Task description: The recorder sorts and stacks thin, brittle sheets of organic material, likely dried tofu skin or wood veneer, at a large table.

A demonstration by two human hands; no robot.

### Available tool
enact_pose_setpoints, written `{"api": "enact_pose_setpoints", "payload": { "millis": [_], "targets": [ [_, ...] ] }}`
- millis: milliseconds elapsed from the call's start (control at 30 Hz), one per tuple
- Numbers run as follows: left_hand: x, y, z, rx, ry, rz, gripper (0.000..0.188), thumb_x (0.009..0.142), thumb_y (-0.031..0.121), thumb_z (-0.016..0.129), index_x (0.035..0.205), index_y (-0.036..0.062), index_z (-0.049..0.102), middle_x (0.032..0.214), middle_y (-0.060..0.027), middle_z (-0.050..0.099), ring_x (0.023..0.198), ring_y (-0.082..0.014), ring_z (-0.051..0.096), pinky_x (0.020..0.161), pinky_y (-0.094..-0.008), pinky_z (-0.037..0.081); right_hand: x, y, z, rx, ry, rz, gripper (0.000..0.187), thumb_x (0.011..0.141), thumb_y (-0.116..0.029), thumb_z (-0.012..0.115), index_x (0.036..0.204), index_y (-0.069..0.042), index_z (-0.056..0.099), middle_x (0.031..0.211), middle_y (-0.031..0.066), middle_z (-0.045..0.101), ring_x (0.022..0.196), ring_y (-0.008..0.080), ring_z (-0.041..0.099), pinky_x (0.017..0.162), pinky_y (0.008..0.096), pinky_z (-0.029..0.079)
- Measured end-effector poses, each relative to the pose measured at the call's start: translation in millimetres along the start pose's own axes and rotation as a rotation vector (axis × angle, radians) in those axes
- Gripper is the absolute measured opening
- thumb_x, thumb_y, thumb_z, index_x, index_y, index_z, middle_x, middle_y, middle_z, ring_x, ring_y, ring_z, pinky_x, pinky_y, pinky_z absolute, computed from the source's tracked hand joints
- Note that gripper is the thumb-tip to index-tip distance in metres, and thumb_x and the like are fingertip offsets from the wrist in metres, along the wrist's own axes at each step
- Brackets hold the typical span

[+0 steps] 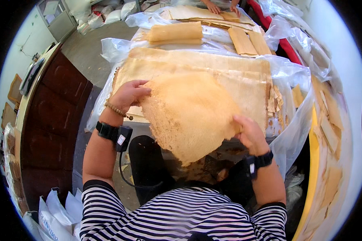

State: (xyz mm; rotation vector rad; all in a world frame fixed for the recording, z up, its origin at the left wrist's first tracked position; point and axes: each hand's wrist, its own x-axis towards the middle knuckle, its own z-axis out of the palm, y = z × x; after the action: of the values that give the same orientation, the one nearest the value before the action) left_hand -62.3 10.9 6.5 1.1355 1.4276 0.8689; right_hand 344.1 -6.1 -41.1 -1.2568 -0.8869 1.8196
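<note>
A thin, tan, ragged-edged sheet [193, 112] is stretched between my two hands, tilted over the near edge of the table. Its left border looks rough and crumbly, and a corner hangs down toward my lap. My left hand [128, 94] pinches the upper left edge, thumb and fingers closed on it. On the other side, my right hand [249, 130] grips the right corner, with some fingertips hidden behind it. Beneath and beyond lies a wide stack of similar pale sheets [241, 76] on the table, partly covered by the held one.
Folded tan bundles [175, 33] and flat strips [243, 41] lie farther back on clear plastic [295, 72]. Another person's hands [213, 7] work at the far end. A dark wooden cabinet [54, 124] stands left, white sacks [56, 215] lower left, a yellow-edged shelf [313, 160] right.
</note>
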Motion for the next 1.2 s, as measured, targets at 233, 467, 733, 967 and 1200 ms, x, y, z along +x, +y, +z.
{"api": "enact_pose_setpoints", "payload": {
  "millis": [233,467,733,967,1200],
  "targets": [
    [-23.4,-70.7,27.1,-0.525,0.295,-0.060,0.036,0.090,0.017,0.064,0.125,0.0076,0.059,0.093,0.0017,0.067,0.064,-0.0070,0.059,0.047,-0.0196,0.045,85.6,-66.5,27.8,-0.049,-0.007,-0.188,0.025,0.092,-0.023,0.062,0.112,-0.008,0.063,0.101,0.0024,0.068,0.082,0.0146,0.064,0.069,0.0253,0.050],
    [-16.0,-92.2,50.5,-0.540,0.492,-0.015,0.035,0.092,0.017,0.062,0.124,0.0064,0.056,0.098,-0.0015,0.067,0.074,-0.0112,0.064,0.049,-0.0238,0.053,148.7,-31.1,25.3,-0.128,0.176,-0.036,0.031,0.083,-0.016,0.070,0.112,-0.008,0.062,0.096,0.0052,0.064,0.085,0.0188,0.061,0.068,0.0321,0.052],
    [-38.3,-92.4,65.9,-0.712,0.370,-0.123,0.035,0.092,0.012,0.059,0.125,0.0037,0.055,0.098,-0.0028,0.066,0.074,-0.0140,0.065,0.051,-0.0265,0.056,139.0,-30.8,28.7,-0.219,0.257,-0.204,0.024,0.082,-0.011,0.066,0.105,-0.005,0.061,0.089,0.0039,0.062,0.074,0.0165,0.060,0.060,0.0286,0.048],
    [-15.5,-39.8,11.1,-0.378,0.377,0.219,0.055,0.088,0.012,0.065,0.138,-0.0008,0.044,0.098,-0.0070,0.068,0.078,-0.0106,0.065,0.057,-0.0204,0.051,73.9,-43.1,23.7,-0.035,0.008,-0.123,0.022,0.089,-0.016,0.065,0.108,-0.006,0.061,0.093,0.0039,0.066,0.081,0.0155,0.066,0.061,0.0258,0.053],
    [96.2,-9.6,-23.0,-0.280,0.153,-0.007,0.066,0.085,0.015,0.071,0.142,0.0002,0.040,0.085,-0.0008,0.063,0.066,-0.0075,0.059,0.052,-0.0219,0.046,-1.6,70.7,55.4,0.408,0.057,0.119,0.016,0.094,-0.015,0.063,0.106,-0.008,0.055,0.092,0.0045,0.064,0.085,0.0204,0.069,0.062,0.0257,0.059]
  ]
}}
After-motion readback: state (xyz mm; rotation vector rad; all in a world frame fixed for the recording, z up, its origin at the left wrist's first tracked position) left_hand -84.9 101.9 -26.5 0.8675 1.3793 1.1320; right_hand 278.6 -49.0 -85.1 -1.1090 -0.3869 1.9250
